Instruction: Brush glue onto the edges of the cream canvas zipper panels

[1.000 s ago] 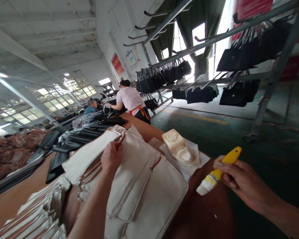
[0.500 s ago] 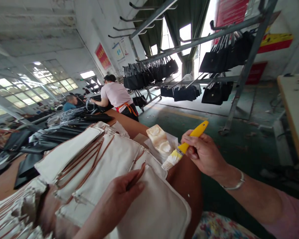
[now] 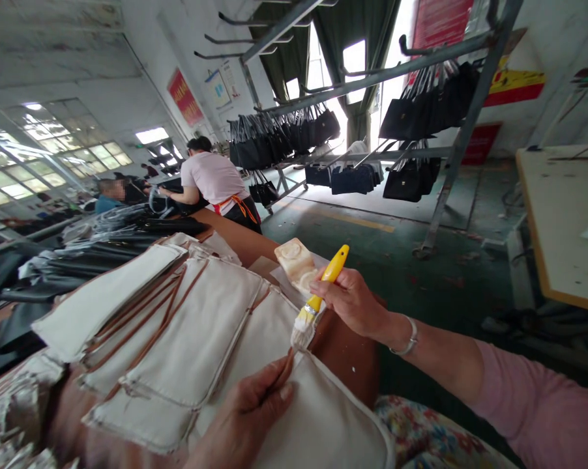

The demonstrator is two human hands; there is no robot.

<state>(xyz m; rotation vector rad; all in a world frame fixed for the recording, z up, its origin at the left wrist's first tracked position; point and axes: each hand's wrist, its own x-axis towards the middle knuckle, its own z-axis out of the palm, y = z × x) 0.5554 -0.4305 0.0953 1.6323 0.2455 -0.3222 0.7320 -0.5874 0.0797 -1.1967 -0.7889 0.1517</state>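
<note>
In my right hand (image 3: 355, 303) is a paintbrush (image 3: 336, 262) with a yellow handle, its bristles coated in something white and pointing down. The bristle tips meet the brown edge pinched by my left hand (image 3: 252, 407), or hover just above it; I cannot tell which. That brown edge belongs to a white bag panel (image 3: 333, 417) lying in front of me. Just behind the brush is a cream-coloured tub (image 3: 294, 257) with a whitish crust, partly hidden by my right hand. White panels (image 3: 176, 326) with brown edges lie stacked to the left.
Black bags (image 3: 113, 260) are piled on the brown table (image 3: 240, 238) to the left. A person in a pink top (image 3: 213, 172) leans over the table further back. Beyond it stands a metal rack (image 3: 445, 195) hung with black bags. Another table (image 3: 568, 215) is at right.
My right hand has brought the brush left and down, from beside the tub to the brown edge at my left fingertips. My left hand keeps its pinch. The whole view has shifted slightly.
</note>
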